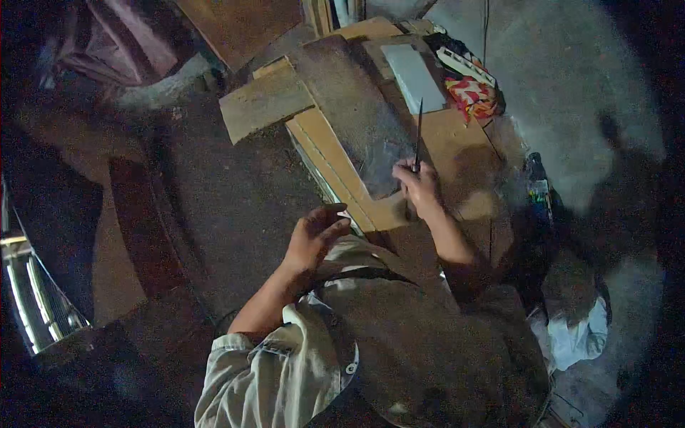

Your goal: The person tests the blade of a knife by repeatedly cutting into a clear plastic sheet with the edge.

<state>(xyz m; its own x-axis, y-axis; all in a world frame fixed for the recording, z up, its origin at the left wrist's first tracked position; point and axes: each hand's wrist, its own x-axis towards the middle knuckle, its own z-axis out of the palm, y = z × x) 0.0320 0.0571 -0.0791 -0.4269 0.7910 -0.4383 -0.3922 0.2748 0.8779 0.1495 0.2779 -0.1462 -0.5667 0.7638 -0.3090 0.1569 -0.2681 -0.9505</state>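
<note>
My right hand [419,187] is closed around a thin, dark, pointed tool [419,135], which stands out past the fingers toward the far side. I cannot make out its exact kind. The hand is over the near right edge of a dark, worn board [349,100], beside brown cardboard [449,150]. My left hand [314,235] is nearer my body, left of the board's near end. Its thumb and forefinger are apart, and I see nothing held between them; the other fingers are curled and partly hidden. A strip of tan cardboard [332,157] runs along the board's left side.
A pale flat slab [412,77] lies past the tool, next to a white power strip [465,66] and a red and yellow patterned cloth or packet [472,98]. A dark bottle [538,189] stands at right. A wooden piece [260,103] juts left. A white bag [579,335] lies near.
</note>
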